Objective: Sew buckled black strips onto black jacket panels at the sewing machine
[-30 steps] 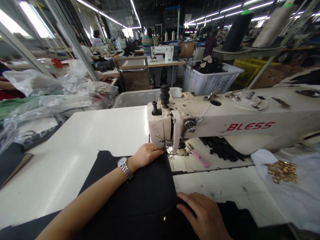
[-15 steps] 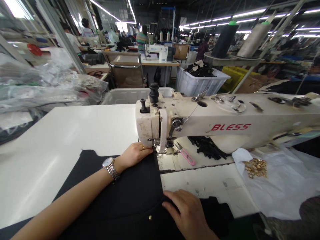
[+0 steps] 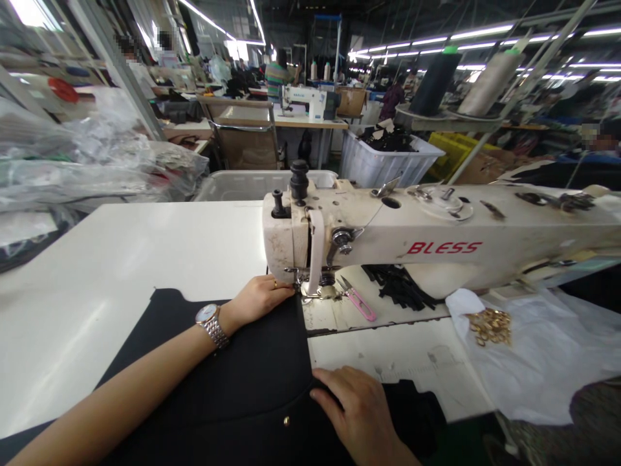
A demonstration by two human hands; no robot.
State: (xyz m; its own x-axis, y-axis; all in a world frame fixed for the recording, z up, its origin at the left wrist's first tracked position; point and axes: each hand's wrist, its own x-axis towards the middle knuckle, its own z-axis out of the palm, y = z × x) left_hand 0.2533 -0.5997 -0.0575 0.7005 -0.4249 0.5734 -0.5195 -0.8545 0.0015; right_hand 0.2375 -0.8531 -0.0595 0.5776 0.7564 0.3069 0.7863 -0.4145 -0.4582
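A large black panel (image 3: 242,362), leather-like, lies on the white table with its right edge running up to the presser foot of a BLESS sewing machine (image 3: 378,226). My left hand (image 3: 257,299), with a ring and a wristwatch (image 3: 209,318), rests flat on the panel close beside the presser foot, fingers stretched out. Nearer to me, my right hand (image 3: 356,404) pinches the panel's right edge between thumb and fingers. A small gold stud (image 3: 286,421) shows on the panel left of that hand. The needle tip is too small to make out.
Pink thread snips (image 3: 359,303) and black strips (image 3: 400,288) lie under the machine arm. Gold rings (image 3: 490,325) sit on a white plastic bag (image 3: 528,369) at right. Thread cones (image 3: 434,81) stand behind. Plastic-wrapped goods (image 3: 97,155) are piled at left. Several people work farther back.
The whole view has shifted very slightly. Both hands and the black panel keep nearly the same place at the machine.
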